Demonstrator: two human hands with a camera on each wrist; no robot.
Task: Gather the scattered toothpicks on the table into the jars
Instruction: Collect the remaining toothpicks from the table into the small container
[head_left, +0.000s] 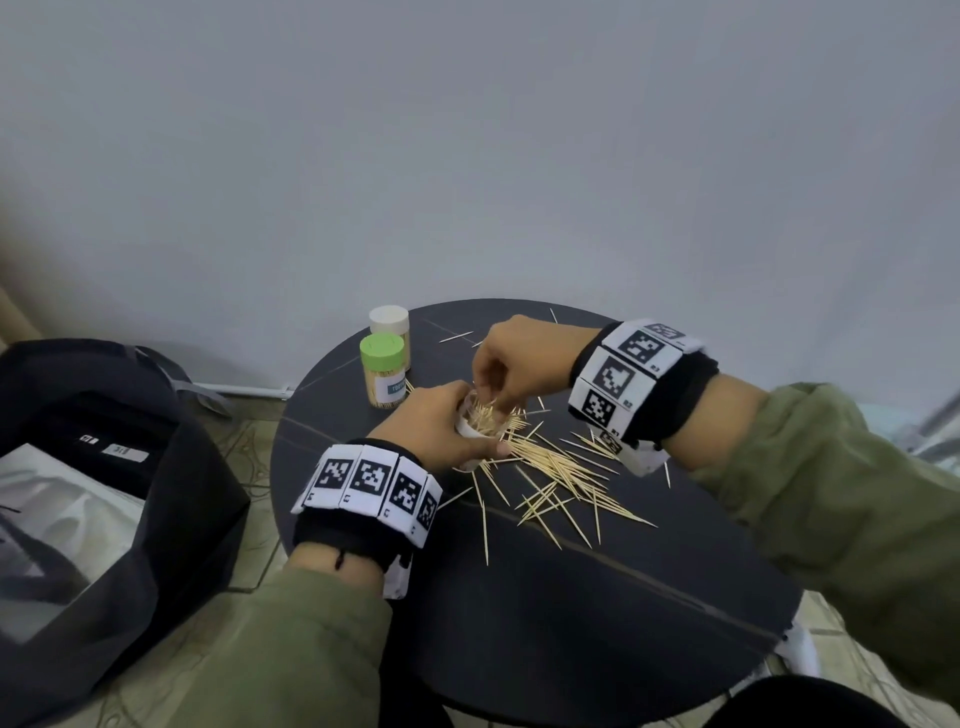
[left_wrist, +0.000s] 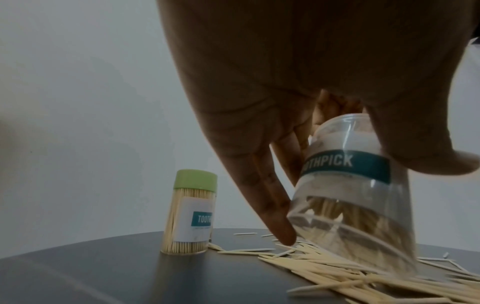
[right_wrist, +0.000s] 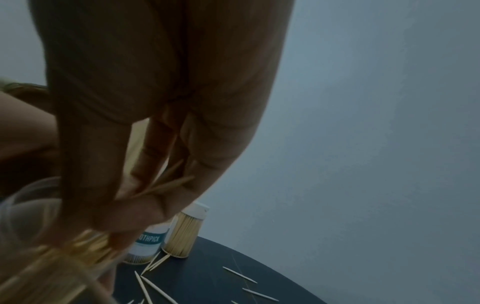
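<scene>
A clear open toothpick jar (head_left: 474, 427) leans tilted on the round black table (head_left: 571, 623), partly filled. My left hand (head_left: 441, 421) grips it around the body; in the left wrist view its fingers (left_wrist: 267, 195) wrap the jar (left_wrist: 345, 185) by the teal label. My right hand (head_left: 498, 384) hovers over the jar mouth and pinches a few toothpicks (right_wrist: 168, 183) that point down into the jar (right_wrist: 26, 216). Many loose toothpicks (head_left: 561, 478) lie scattered right of the jar and toward me.
Two closed full jars stand at the table's far left: one with a green lid (head_left: 383, 376) and one with a white lid (head_left: 389, 322). A black bag (head_left: 104, 493) sits on the floor to the left. A grey wall runs behind the table.
</scene>
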